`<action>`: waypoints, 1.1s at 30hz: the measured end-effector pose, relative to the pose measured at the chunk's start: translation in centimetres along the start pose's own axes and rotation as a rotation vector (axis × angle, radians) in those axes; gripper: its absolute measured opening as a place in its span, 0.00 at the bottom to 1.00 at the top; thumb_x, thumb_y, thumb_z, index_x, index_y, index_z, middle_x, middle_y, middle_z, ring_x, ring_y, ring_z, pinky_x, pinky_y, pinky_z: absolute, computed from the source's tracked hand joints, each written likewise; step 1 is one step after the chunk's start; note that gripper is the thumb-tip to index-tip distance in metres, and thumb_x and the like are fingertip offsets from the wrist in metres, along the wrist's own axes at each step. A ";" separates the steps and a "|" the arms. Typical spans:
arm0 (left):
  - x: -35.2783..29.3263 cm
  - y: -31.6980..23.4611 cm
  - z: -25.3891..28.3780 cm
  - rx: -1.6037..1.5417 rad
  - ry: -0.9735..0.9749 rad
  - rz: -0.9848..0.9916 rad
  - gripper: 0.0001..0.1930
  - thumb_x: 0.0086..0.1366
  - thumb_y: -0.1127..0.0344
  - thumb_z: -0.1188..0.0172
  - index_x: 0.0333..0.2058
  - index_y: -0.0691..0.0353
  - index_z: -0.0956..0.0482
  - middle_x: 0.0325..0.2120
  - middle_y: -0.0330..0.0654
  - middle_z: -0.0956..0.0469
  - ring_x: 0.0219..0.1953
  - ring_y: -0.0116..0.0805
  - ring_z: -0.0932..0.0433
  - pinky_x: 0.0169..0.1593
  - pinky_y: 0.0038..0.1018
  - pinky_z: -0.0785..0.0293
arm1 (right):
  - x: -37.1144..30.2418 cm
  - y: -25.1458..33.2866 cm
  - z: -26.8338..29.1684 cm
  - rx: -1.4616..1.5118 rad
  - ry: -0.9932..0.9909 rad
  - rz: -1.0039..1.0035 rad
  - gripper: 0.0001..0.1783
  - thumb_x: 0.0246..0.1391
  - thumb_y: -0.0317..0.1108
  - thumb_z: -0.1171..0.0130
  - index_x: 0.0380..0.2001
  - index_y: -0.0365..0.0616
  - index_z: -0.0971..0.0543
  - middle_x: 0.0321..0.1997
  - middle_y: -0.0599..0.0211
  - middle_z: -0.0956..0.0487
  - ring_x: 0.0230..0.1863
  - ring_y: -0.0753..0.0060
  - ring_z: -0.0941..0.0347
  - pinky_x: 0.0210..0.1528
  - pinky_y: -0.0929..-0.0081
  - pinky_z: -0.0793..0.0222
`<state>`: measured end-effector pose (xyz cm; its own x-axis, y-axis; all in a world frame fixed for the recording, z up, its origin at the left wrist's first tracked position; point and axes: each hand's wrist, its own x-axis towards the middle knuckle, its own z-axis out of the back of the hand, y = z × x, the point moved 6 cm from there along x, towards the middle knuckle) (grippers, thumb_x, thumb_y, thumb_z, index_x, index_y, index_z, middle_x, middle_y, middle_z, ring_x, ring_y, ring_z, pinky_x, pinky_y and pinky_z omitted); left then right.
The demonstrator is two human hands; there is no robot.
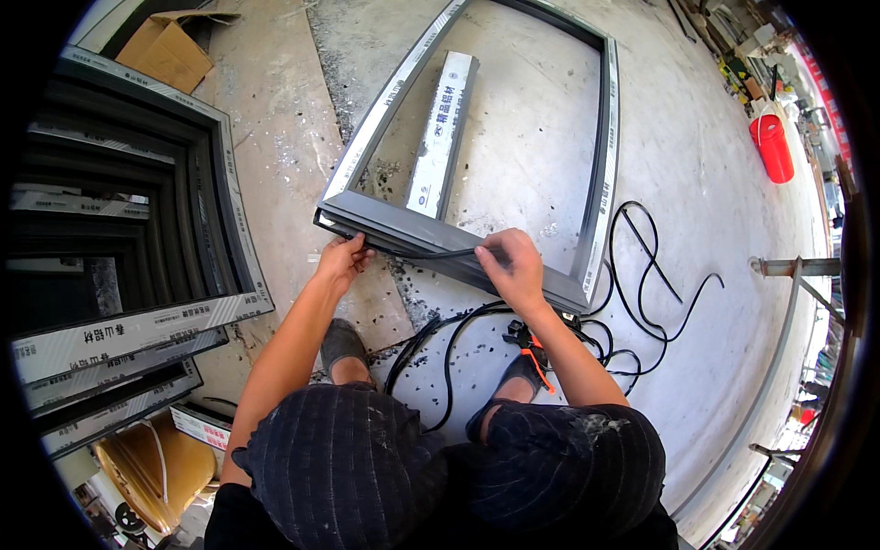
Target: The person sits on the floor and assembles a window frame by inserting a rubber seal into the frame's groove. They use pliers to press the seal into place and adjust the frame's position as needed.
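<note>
A dark grey metal window frame (390,216), with printed white film on its side rails, stands in front of me. Along its near rail runs a thin black rubber sealing strip (417,256). My left hand (343,259) has its fingers closed on the strip by the near left corner, touching the frame. Farther right, the strip is pinched between the thumb and fingers of my right hand (513,269), and it sags slightly between the two hands. Loose loops of black strip (449,353) trail over the floor below the frame and off to the right.
Orange-handled cutting pliers (533,354) lie near my right foot. A white-wrapped profile (443,136) lies inside the frame's opening. More dark frames (236,215) are stacked at left, with a cardboard box (167,57) behind. A red bucket (771,148) stands far right. Black scraps litter the floor.
</note>
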<state>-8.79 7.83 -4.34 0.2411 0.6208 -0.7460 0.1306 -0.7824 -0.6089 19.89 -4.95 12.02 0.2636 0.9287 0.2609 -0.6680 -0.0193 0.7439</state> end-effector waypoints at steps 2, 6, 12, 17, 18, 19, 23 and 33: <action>0.7 0.7 0.6 0.007 -0.042 -0.005 0.11 0.65 0.62 0.37 0.40 0.59 0.28 0.32 0.38 0.21 0.33 0.30 0.21 0.37 0.28 0.24 | 0.0 0.0 0.0 -0.005 -0.004 0.008 0.06 0.50 0.31 0.34 0.29 0.42 0.21 0.29 0.64 0.24 0.33 0.64 0.28 0.36 0.71 0.32; 0.2 0.8 0.5 -0.021 -0.018 0.020 0.11 0.65 0.62 0.37 0.40 0.59 0.28 0.32 0.38 0.21 0.35 0.30 0.20 0.38 0.28 0.24 | -0.1 -0.1 0.0 -0.004 -0.006 0.005 0.06 0.49 0.31 0.34 0.28 0.42 0.21 0.28 0.65 0.24 0.32 0.64 0.28 0.36 0.71 0.32; -2.0 1.2 -1.6 -0.127 0.229 0.098 0.10 0.66 0.63 0.38 0.40 0.57 0.29 0.32 0.37 0.22 0.37 0.33 0.21 0.44 0.29 0.26 | -0.2 -0.4 -0.1 -0.029 -0.017 0.018 0.07 0.49 0.32 0.34 0.28 0.42 0.22 0.28 0.65 0.24 0.32 0.65 0.28 0.35 0.71 0.32; -1.2 1.5 -1.3 -0.015 0.032 0.041 0.08 0.66 0.65 0.39 0.38 0.57 0.29 0.30 0.36 0.22 0.35 0.30 0.21 0.40 0.27 0.25 | -0.1 -0.1 -0.1 -0.050 -0.011 0.043 0.07 0.50 0.33 0.35 0.28 0.43 0.21 0.28 0.64 0.24 0.32 0.63 0.28 0.35 0.70 0.32; -1.2 1.4 -1.4 0.016 -0.013 0.026 0.08 0.66 0.65 0.39 0.38 0.57 0.29 0.29 0.36 0.22 0.35 0.30 0.21 0.39 0.26 0.25 | -0.1 0.0 -0.1 -0.056 -0.013 0.052 0.07 0.50 0.33 0.35 0.28 0.43 0.21 0.28 0.64 0.24 0.33 0.63 0.28 0.35 0.70 0.32; -1.2 1.4 -1.6 0.033 -0.035 0.023 0.08 0.66 0.65 0.39 0.38 0.57 0.29 0.29 0.36 0.22 0.34 0.29 0.21 0.39 0.26 0.25 | -0.1 -0.1 -0.1 -0.055 -0.012 0.053 0.07 0.50 0.33 0.35 0.28 0.43 0.21 0.28 0.64 0.24 0.33 0.63 0.28 0.35 0.70 0.32; -1.1 1.4 -1.7 0.070 -0.055 0.022 0.08 0.66 0.64 0.39 0.38 0.57 0.29 0.30 0.37 0.21 0.34 0.28 0.21 0.38 0.25 0.25 | -0.1 0.0 -0.2 -0.047 -0.002 0.034 0.07 0.50 0.33 0.35 0.28 0.43 0.21 0.28 0.64 0.24 0.33 0.62 0.28 0.35 0.69 0.33; -2.3 2.3 -2.6 -0.066 0.096 0.069 0.09 0.66 0.63 0.38 0.36 0.58 0.28 0.32 0.38 0.21 0.34 0.29 0.21 0.40 0.27 0.25 | -0.1 0.1 -0.2 -0.072 -0.006 0.071 0.06 0.49 0.32 0.35 0.28 0.43 0.22 0.28 0.63 0.24 0.33 0.60 0.28 0.35 0.68 0.33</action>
<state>-6.50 4.44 -3.33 0.3424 0.5603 -0.7542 0.1731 -0.8266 -0.5355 19.61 -4.98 11.96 0.2179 0.9237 0.3152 -0.7332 -0.0582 0.6775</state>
